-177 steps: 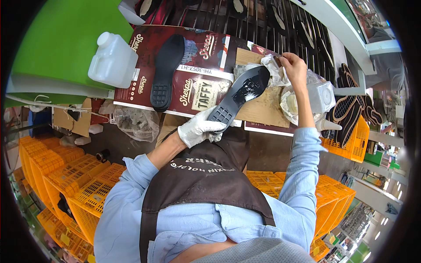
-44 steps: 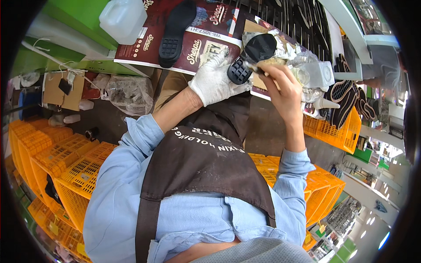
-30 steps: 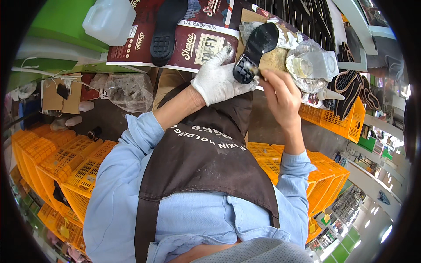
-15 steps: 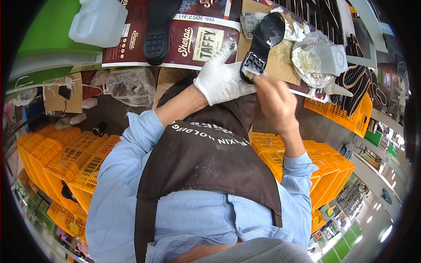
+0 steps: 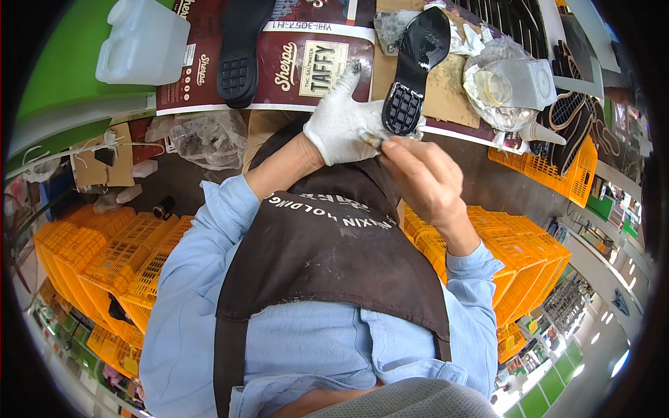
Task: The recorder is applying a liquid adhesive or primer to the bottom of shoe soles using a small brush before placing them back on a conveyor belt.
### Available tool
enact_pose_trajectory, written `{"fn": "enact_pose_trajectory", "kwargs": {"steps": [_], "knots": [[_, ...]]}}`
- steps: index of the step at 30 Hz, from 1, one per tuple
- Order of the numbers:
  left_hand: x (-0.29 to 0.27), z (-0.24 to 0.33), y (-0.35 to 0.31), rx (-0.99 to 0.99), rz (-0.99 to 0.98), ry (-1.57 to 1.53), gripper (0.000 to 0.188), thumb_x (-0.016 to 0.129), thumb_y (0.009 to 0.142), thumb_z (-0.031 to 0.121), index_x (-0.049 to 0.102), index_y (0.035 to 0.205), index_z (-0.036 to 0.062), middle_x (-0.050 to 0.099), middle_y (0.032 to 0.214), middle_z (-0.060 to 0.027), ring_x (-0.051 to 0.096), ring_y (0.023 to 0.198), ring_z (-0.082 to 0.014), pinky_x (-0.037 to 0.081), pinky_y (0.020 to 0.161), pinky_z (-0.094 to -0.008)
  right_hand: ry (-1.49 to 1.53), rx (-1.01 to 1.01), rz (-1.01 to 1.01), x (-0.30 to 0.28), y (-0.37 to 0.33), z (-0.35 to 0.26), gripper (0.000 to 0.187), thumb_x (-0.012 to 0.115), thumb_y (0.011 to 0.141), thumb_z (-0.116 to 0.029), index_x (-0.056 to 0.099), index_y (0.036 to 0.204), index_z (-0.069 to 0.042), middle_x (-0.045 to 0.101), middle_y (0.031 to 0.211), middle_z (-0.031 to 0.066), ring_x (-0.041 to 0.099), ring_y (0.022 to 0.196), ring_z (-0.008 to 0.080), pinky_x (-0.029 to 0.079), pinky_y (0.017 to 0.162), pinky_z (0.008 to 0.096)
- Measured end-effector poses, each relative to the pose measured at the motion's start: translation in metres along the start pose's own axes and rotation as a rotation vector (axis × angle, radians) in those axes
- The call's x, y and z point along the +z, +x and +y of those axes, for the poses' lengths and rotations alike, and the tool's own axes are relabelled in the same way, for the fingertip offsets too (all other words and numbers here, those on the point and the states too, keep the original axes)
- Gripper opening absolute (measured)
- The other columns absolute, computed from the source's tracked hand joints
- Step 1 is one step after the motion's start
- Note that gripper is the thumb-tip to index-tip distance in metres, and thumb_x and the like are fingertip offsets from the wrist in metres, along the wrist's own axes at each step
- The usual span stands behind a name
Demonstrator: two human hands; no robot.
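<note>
A glossy black shoe sole juts out over the edge of the work table, its gridded heel end toward me. My left hand, in a white glove with a stained thumb tip, holds the heel from the left and beneath. Its thumb points away, and fingertips show at the heel's right side. My bare right hand pinches a small brush just below the heel. The brush's pale, smeared tip lies against or right over the glove's fingers. A second black sole rests to the left on the printed sheet.
A maroon printed sheet and brown cardboard cover the table. At left stands a white plastic jug. On the right are a cut-open clear container and a white nozzle. Orange crates flank me.
My right hand and the brush have moved off the heel, down and slightly left to the glove. The heel's grid, streaked with white before, now looks wet and black.
</note>
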State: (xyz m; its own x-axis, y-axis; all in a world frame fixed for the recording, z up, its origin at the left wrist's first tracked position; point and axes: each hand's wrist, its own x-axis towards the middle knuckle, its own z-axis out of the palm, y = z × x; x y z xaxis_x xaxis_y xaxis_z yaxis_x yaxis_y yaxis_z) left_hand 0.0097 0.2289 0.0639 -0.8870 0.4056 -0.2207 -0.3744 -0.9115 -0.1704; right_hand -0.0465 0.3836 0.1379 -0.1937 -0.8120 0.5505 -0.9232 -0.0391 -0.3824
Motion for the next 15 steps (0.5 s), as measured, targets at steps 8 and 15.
{"fn": "enact_pose_trajectory", "kwargs": {"steps": [8, 15], "knots": [[-0.004, 0.000, 0.001, -0.073, -0.277, -0.217, 0.097, 0.029, 0.082, 0.080, 0.042, 0.132, -0.0027, 0.050, 0.130, -0.0184, 0.049, 0.112, -0.0289, 0.029, 0.108, -0.0427, -0.071, 0.005, -0.064, 0.000, -0.001, 0.011, 0.029, 0.067, 0.071, 0.001, 0.066, 0.099, -0.001, 0.065, 0.091, 0.0102, 0.063, 0.072, 0.0204, 0.052, 0.061, 0.0305], [-0.008, -0.001, 0.001, 0.033, -0.022, -0.048, 0.088, 0.027, 0.084, 0.077, 0.051, 0.117, -0.0008, 0.061, 0.105, -0.0153, 0.054, 0.103, -0.0290, 0.034, 0.105, -0.0438, -0.086, 0.093, 0.040, -0.002, 0.009, 0.016, 0.029, 0.070, 0.070, 0.005, 0.066, 0.098, 0.000, 0.065, 0.088, 0.0097, 0.064, 0.074, 0.0228, 0.053, 0.062, 0.0305]]}}
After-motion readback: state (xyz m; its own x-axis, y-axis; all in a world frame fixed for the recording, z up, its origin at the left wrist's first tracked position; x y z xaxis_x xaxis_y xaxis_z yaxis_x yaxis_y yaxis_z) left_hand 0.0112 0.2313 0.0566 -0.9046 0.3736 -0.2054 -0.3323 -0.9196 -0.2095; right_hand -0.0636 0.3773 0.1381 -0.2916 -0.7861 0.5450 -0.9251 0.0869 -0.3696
